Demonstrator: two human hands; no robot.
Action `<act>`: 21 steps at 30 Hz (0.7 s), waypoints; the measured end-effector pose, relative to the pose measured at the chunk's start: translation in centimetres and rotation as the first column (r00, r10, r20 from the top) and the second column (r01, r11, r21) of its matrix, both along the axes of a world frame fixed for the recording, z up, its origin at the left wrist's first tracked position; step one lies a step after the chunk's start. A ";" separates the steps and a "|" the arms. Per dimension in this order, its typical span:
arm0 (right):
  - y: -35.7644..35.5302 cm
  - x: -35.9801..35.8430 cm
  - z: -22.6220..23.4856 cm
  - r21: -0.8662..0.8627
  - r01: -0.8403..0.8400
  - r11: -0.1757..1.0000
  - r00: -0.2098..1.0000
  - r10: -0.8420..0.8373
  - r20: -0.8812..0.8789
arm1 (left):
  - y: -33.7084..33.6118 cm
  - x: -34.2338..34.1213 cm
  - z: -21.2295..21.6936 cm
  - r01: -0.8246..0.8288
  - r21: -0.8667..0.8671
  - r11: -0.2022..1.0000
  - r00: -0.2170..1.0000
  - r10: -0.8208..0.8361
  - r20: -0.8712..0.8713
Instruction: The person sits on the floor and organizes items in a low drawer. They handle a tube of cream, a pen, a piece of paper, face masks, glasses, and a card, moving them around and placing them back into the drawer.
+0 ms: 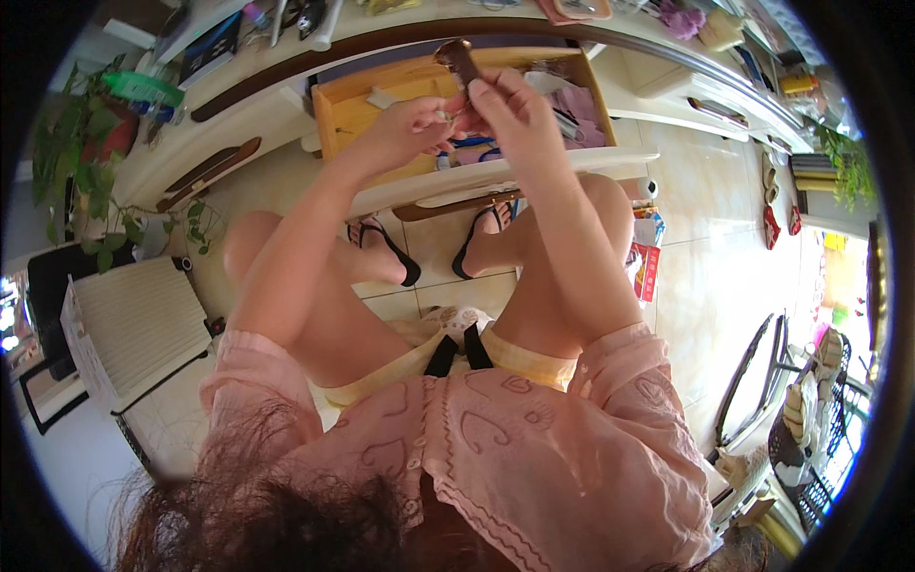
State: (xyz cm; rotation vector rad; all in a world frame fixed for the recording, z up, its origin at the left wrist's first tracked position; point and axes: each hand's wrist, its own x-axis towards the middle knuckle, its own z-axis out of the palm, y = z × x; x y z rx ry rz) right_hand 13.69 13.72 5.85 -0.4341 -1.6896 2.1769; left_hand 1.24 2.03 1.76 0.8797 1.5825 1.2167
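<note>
Over on the far left there's a leafy green plant (pixel 81 143) trailing down next to a white slatted chair (pixel 133 329), which sits on the tiled floor (pixel 724 286) just off the person's left knee. Moving in, the person is sitting in front of a pale desk (pixel 610 95) with its wooden drawer (pixel 353 105) pulled open, stuffed with bits and pieces, pink and blue things mostly, too jumbled to tell apart. The left hand (pixel 415 119) is up over the drawer, fingers curled in and pinching something small at the tips, though what exactly it has is too tiny to make out. Right beside it, basically touching, the right hand (pixel 505 110) is closed around the lower end of a dark brown stick-shaped object (pixel 459 59), which pokes up and away from the fingers toward the back of the drawer, tilted a bit to the left. Both hands meet at the bottom of that object, above the drawer's front edge. Below them you can see black sandals (pixel 400 262) on the feet under the desk. Further right there's a red and white package (pixel 646 267) lying on the floor by the right knee, and at the far right edge a dark metal chair (pixel 762 381) near the bright window.
</note>
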 end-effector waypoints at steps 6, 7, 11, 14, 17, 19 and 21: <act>5.7 5.2 2.9 0.080 0.298 0.951 0.954 -0.295 -0.046 | 1.4 0.6 1.4 0.040 0.032 0.999 0.999 -0.039 -0.020; 6.9 6.7 2.5 0.126 0.301 0.945 0.954 -0.297 -0.053 | 2.4 1.3 2.0 0.054 0.049 0.997 0.998 -0.053 -0.030; 8.8 12.1 1.4 0.063 0.371 0.926 0.928 -0.373 0.017 | 8.3 5.0 3.9 0.122 0.206 0.971 0.992 -0.122 -0.016; 9.5 17.0 -0.2 0.058 0.444 0.894 0.888 -0.448 0.102 | 12.9 9.6 5.2 0.246 0.225 0.943 0.969 -0.232 -0.090; 10.7 22.5 -3.9 0.104 0.525 0.845 0.812 -0.534 0.235 | 16.5 13.5 3.2 0.330 0.249 0.910 0.944 -0.315 -0.099; 11.0 25.9 -5.8 0.135 0.568 0.812 0.759 -0.580 0.295 | 17.2 16.0 3.9 0.350 0.130 0.928 0.933 -0.334 -0.130; 11.1 29.2 -8.5 0.073 0.630 0.773 0.706 -0.609 0.362 | 17.3 18.1 2.5 0.401 0.106 0.910 0.916 -0.396 -0.059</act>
